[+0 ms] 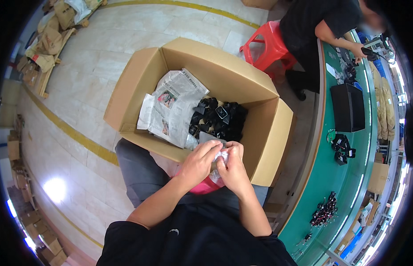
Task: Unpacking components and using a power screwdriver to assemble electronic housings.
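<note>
My left hand and my right hand meet over my lap, both pinching a small clear plastic bag with a grey part in it. Just beyond them stands an open cardboard box on the floor. Inside lie a sheet of newspaper and a heap of small black parts. A pink object shows under my hands.
A green workbench curves along the right, carrying a black box and clusters of small black parts. Another person works at its far end beside a red plastic stool. Cardboard stacks line the left wall.
</note>
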Motion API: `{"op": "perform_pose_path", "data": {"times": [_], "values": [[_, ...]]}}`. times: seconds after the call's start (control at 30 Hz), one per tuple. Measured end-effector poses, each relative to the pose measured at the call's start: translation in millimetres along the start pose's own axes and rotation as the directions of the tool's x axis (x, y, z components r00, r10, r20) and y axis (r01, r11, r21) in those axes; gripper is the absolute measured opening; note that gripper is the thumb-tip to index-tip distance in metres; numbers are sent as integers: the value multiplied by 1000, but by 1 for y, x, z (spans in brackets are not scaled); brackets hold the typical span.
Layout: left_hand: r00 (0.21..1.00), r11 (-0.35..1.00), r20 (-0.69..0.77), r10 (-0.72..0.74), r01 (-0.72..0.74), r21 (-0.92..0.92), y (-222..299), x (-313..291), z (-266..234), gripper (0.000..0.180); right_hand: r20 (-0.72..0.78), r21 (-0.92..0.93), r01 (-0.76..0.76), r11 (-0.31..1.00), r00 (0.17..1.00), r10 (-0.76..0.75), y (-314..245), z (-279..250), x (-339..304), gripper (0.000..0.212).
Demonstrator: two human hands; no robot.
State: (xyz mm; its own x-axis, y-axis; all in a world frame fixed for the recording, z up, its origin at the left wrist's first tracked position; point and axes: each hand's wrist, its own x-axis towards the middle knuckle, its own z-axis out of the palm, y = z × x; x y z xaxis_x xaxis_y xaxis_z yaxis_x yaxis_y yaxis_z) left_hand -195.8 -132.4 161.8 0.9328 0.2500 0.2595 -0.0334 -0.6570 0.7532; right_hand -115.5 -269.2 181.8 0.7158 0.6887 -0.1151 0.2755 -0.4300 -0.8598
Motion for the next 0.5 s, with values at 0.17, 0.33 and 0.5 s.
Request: {"op": "perform_pose_path", "data": {"times": [0.17,0.33,0.5], "values": [[997,997,17,69,-69,-42,-5,-1,-2,43,-109,116,2,993,994,10,23,9,5,51],[982,978,99,162,-146,-149,-5,1,-6,45,126,260,-166,951,983,137,10,-3,14,64],[996,972,-72,-58,40,-230,12,2,4,38,10,-56,77,995,997,-77,28,10,15,51]]}}
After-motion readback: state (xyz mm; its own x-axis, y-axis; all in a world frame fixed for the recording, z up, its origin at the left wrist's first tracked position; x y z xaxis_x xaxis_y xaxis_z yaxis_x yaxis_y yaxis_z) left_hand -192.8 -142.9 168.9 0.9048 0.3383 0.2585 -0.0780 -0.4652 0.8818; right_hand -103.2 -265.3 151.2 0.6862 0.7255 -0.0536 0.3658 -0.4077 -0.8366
